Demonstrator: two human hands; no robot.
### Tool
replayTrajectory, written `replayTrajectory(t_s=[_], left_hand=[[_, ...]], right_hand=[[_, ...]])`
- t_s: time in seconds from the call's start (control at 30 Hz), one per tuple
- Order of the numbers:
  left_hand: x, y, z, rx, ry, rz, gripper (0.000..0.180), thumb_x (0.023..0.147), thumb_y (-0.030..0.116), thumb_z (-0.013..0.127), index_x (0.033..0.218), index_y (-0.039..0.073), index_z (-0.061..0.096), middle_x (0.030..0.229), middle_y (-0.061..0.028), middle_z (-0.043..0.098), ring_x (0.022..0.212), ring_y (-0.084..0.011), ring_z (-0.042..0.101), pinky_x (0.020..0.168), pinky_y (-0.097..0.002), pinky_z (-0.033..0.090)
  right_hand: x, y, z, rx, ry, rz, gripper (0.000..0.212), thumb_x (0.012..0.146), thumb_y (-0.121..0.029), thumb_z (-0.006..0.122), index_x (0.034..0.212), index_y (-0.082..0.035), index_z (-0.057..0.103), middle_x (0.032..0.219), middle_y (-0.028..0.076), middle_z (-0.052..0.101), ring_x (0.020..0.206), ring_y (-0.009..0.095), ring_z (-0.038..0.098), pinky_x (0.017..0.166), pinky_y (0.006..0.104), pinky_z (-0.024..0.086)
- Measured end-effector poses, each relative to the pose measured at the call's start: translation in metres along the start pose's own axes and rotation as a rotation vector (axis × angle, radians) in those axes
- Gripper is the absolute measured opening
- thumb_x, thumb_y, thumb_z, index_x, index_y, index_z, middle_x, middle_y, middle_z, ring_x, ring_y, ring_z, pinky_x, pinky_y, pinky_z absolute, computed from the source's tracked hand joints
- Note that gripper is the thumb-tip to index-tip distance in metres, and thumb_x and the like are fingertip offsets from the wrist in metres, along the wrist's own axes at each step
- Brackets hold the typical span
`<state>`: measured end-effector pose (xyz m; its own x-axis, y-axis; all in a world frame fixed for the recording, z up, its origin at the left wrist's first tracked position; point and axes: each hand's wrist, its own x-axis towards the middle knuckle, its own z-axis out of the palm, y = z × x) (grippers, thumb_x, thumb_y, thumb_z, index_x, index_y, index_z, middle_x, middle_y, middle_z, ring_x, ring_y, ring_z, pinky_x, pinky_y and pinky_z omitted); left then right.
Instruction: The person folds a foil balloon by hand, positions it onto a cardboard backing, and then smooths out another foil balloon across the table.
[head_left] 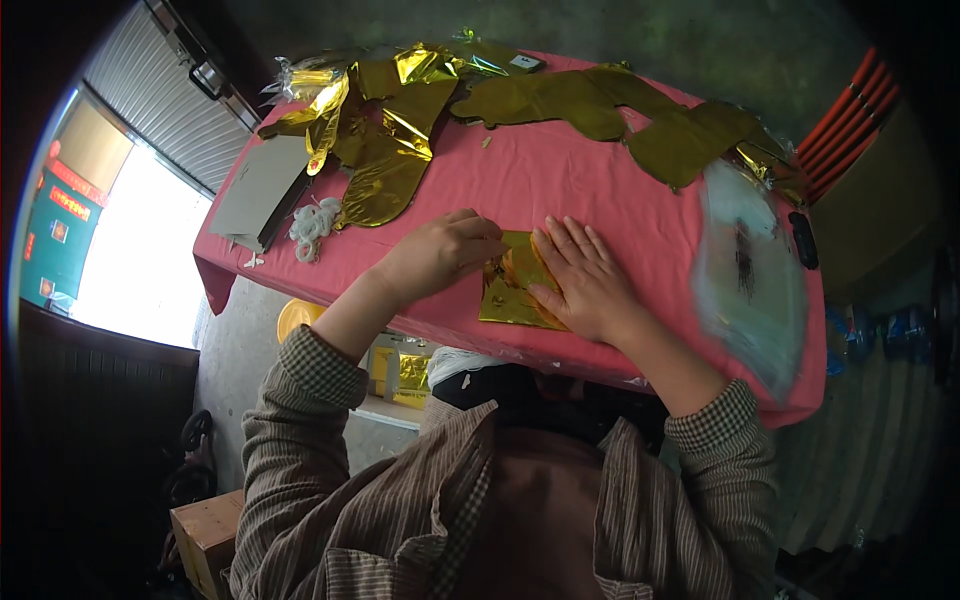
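Grey floor point(230, 380) shows around the bench point(570, 175), which has a pink cloth point(660, 260) over it. From my head view, I look down at a folded piece of gold foil point(508, 300) by the bench's near edge, right in front of me. I think it is there so it is easy to reach. My right grip point(590, 285) lies flat on the right side of the foil, fingers out straight and thumb apart. I think it presses down to stop the shiny stuff from sliding or popping up. My left grip point(455, 250) has its fingers curled and bunched close together at the foil's upper left part. I cannot tell if they are pinching it or just touching it.

Big, flat gold foil shapes point(540, 100) lie along the far side, maybe so they are out of my way. On the left, grey boards point(265, 190) sit in a pile, with a bunch of white string loops point(312, 222) beside it. Clear plastic bags point(750, 300) lie flat on the right, maybe so they don't crease.
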<state>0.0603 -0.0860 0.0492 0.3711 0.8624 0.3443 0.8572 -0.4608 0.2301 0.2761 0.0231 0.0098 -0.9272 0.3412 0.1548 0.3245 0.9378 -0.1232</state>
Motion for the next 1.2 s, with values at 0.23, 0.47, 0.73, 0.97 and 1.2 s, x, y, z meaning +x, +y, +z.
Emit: replayTrajectory(t_s=[0.23, 0.47, 0.73, 0.97, 1.2], left_hand=[[0.004, -0.002, -0.003, 0.193, -0.025, 0.122, 0.029, 0.068, 0.01, 0.065, 0.097, 0.005, 0.064, 0.099, -0.0047, 0.061, 0.094, -0.0223, 0.057, 0.082, -0.0336, 0.049], [0.005, -0.012, 0.005, 0.285, 0.003, 0.228, 0.025, 0.068, 0.012, 0.063, 0.092, 0.006, 0.064, 0.091, -0.004, 0.059, 0.088, -0.0209, 0.058, 0.073, -0.0318, 0.051], [0.004, -0.022, 0.015, 0.297, 0.07, 0.261, 0.019, 0.068, 0.015, 0.059, 0.086, 0.007, 0.06, 0.087, -0.0034, 0.057, 0.082, -0.0194, 0.059, 0.064, -0.031, 0.051], [0.003, -0.018, 0.005, 0.304, 0.037, 0.307, 0.02, 0.07, 0.015, 0.059, 0.087, 0.005, 0.062, 0.093, -0.0064, 0.061, 0.085, -0.0227, 0.059, 0.067, -0.0326, 0.052], [-0.005, -0.018, 0.002, 0.293, -0.026, 0.277, 0.024, 0.073, 0.014, 0.058, 0.095, 0.005, 0.063, 0.101, -0.0077, 0.062, 0.091, -0.024, 0.059, 0.074, -0.035, 0.051]], right_hand=[[0.0, -0.001, -0.002, 0.003, 0.016, 0.001, 0.066, 0.091, -0.047, 0.038, 0.14, -0.005, 0.027, 0.146, 0.017, 0.023, 0.136, 0.031, 0.019, 0.112, 0.0428, 0.012], [0.0, -0.001, -0.001, 0.007, 0.018, 0.006, 0.066, 0.09, -0.047, 0.039, 0.139, -0.004, 0.028, 0.145, 0.017, 0.024, 0.136, 0.031, 0.02, 0.111, 0.043, 0.013], [-0.001, -0.001, -0.002, 0.0, 0.028, 0.005, 0.067, 0.09, -0.047, 0.039, 0.14, -0.004, 0.028, 0.145, 0.017, 0.025, 0.135, 0.031, 0.021, 0.111, 0.0431, 0.013], [0.0, -0.001, -0.001, 0.015, 0.031, 0.01, 0.066, 0.09, -0.047, 0.039, 0.14, -0.005, 0.028, 0.145, 0.017, 0.025, 0.135, 0.031, 0.021, 0.111, 0.0429, 0.013], [0.0, -0.001, -0.001, 0.014, 0.024, 0.006, 0.065, 0.091, -0.047, 0.039, 0.14, -0.006, 0.027, 0.145, 0.017, 0.024, 0.135, 0.032, 0.021, 0.111, 0.0425, 0.013]])
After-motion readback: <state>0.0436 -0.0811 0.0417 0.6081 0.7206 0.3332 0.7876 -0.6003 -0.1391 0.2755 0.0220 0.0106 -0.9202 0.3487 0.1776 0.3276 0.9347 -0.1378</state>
